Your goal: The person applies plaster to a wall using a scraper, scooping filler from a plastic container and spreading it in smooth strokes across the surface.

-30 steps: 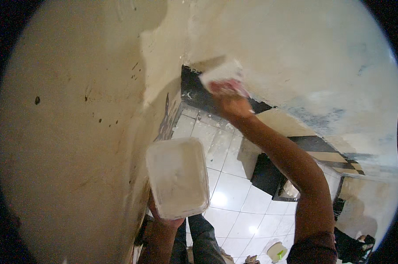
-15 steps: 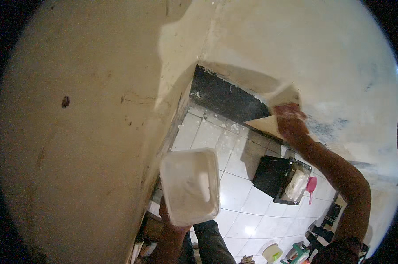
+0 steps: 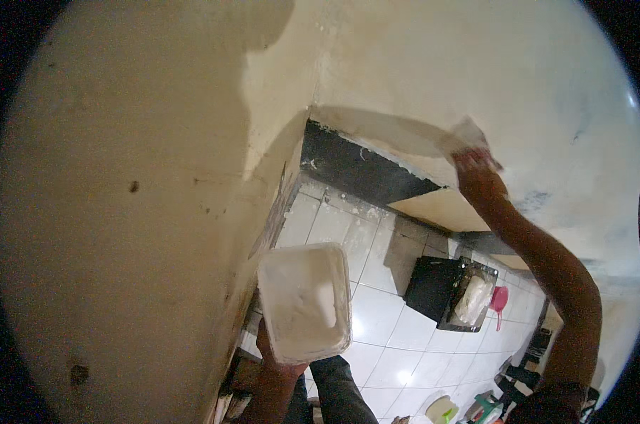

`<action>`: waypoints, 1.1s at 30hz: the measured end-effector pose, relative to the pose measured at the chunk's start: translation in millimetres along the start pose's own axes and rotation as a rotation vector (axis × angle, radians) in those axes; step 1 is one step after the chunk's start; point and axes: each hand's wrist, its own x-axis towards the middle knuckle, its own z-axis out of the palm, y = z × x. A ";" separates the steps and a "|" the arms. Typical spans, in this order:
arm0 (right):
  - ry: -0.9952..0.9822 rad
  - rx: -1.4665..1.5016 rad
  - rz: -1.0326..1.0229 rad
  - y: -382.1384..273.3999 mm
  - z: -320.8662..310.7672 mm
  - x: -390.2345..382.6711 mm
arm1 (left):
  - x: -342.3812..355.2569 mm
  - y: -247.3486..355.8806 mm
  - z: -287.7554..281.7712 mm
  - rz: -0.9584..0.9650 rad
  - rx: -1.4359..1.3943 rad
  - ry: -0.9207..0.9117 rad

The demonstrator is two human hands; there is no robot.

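A rectangular whitish plastic tub (image 3: 266,304) hangs over the floor, held from below and its near left side by my left hand (image 3: 277,359). Pale paste (image 3: 302,297) lies inside the tub, with a lighter patch near its right side. Up against the cream wall (image 3: 405,63) on the right, my right hand (image 3: 477,161) grips a flat, pale putty spreader (image 3: 468,134). Motion smears the spreader, and its blade appears to lie on the wall. My fingers are closed around its lower part. Dark, unpainted-looking smudges mark the wall to the right of my wrist.
A stained wall (image 3: 122,247) rises close on my left and meets the other in a corner. Below, a black strip (image 3: 362,159) runs along the wall base. White floor tiles (image 3: 376,318) carry a black open case (image 3: 433,283), a pink scoop (image 3: 499,298) and a pale bucket (image 3: 441,410).
My right hand and the spreader have moved a little up and to the right along the wall. The tub has stayed almost in place in my left hand. The view has shifted slightly.
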 end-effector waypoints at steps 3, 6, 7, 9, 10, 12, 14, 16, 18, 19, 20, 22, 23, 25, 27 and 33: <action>-0.031 -0.020 -0.027 -6.5 -71.4 -21.0 | 6.4 -12.7 -31.0 0.053 -0.015 0.061; 0.414 0.147 -0.229 -43.5 -84.8 34.1 | 4.5 -3.0 -22.2 0.094 -0.023 -0.071; 0.246 0.445 -0.037 -69.9 -114.5 70.4 | 7.9 -2.2 -47.0 0.106 -0.057 -0.110; 0.378 -0.033 -0.281 -81.1 -117.2 124.8 | 10.9 -6.4 -38.3 0.104 -0.032 -0.180; 0.520 -0.473 -0.346 -82.5 -101.3 145.0 | 9.7 -4.9 -2.9 0.094 0.026 -0.204; 0.168 -0.339 -0.146 -51.4 -92.6 162.1 | 6.0 -6.3 18.4 0.070 0.054 -0.224; 0.440 0.248 -0.136 -13.7 -63.8 140.0 | 7.9 -6.8 16.1 0.048 -0.014 -0.204; 0.044 -0.037 -0.079 -12.6 -67.2 89.9 | 9.2 -2.4 -23.1 0.124 0.089 -0.094; -0.179 -0.035 0.071 22.3 -51.0 19.1 | 15.4 -6.2 -18.9 0.118 0.115 -0.080; -0.026 -0.257 0.023 26.6 -55.5 -14.5 | 10.5 -4.3 1.6 0.107 0.095 -0.091; 0.126 -0.475 -0.025 28.7 -69.0 -37.9 | 6.9 -3.5 13.7 0.093 0.079 -0.100; -0.048 -0.287 0.101 3.6 -96.9 -25.0 | 8.2 0.8 8.4 0.100 0.069 -0.078; 0.113 -0.063 0.006 -10.6 -105.9 -8.4 | 6.0 4.1 5.6 0.113 0.068 -0.061; 0.266 0.166 -0.130 -28.7 -143.6 29.9 | 6.4 -0.1 28.8 0.069 0.038 -0.111; 0.198 -0.118 -0.135 -56.4 -188.5 75.4 | 7.5 1.6 38.7 0.065 0.053 -0.142; -0.097 0.031 0.036 6.1 -163.4 113.1 | 9.3 -13.8 21.1 0.095 0.132 -0.175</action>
